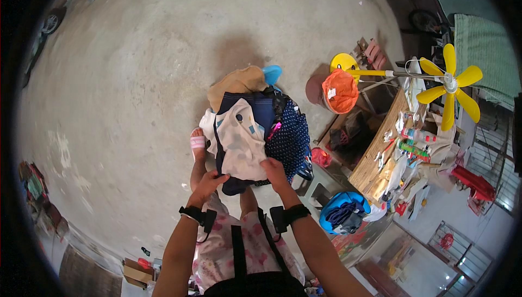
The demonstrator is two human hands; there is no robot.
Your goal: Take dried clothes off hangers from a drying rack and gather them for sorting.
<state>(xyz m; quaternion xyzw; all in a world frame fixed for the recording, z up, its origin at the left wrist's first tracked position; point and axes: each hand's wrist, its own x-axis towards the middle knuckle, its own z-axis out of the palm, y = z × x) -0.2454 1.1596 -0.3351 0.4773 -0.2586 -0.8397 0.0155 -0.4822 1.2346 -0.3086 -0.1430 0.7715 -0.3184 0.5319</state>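
A white sleeveless garment with printed patches (240, 150) is spread out before me. Its lower left corner is pinched in my left hand (210, 183), and its lower right edge in my right hand (275, 171). Under and around it lies a heap of clothes: a navy garment (263, 109), a dark blue dotted cloth (293, 134) at the right, and a tan garment (236, 83) at the far side. A light blue plastic edge (272, 74) shows beyond the heap; whatever bears the clothes is mostly hidden.
To the right stand an orange-lined bin (340, 91), a yellow-bladed fan (450, 83) and a cluttered wooden table (377, 154). A blue basin of dark clothes (344, 213) is nearer me. Bare concrete floor (122, 93) stretches left. A cardboard box (138, 273) sits at lower left.
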